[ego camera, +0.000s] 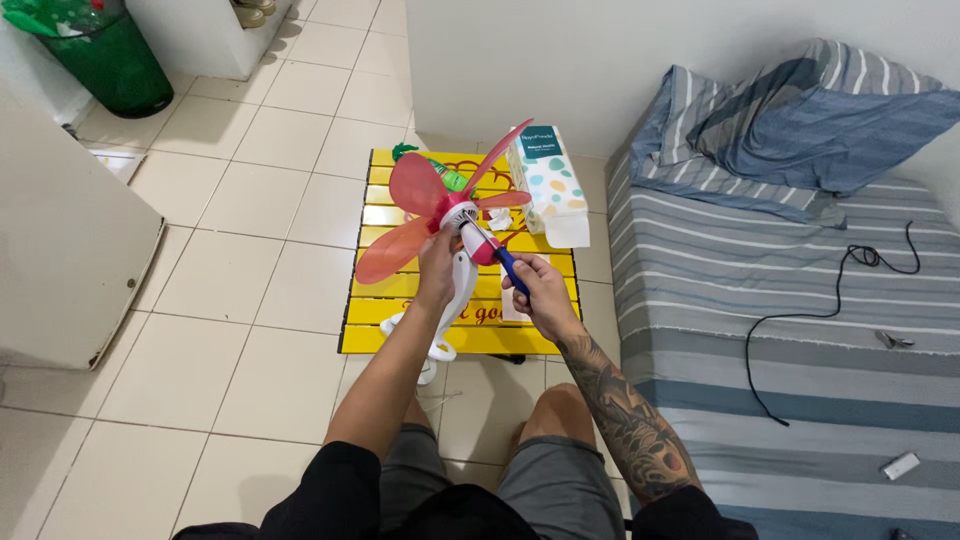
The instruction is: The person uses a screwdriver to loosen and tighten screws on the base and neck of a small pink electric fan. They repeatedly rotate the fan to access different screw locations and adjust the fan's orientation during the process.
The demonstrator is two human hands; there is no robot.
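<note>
Pink-bladed fan (440,205) held over the yellow table's (385,320) near edge; left hand (437,262) grips its neck, right hand (538,285) clasps a blue-handled screwdriver (510,268), seemingly at the motor housing.

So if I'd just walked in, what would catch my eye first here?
Probably the small fan with its red blades, held up at the centre over a bright yellow slatted table. The left hand grips the fan below its hub, while the right hand points a blue-handled screwdriver at the motor. To the right lies a grey striped mattress with a black cable trailing across it.
</note>
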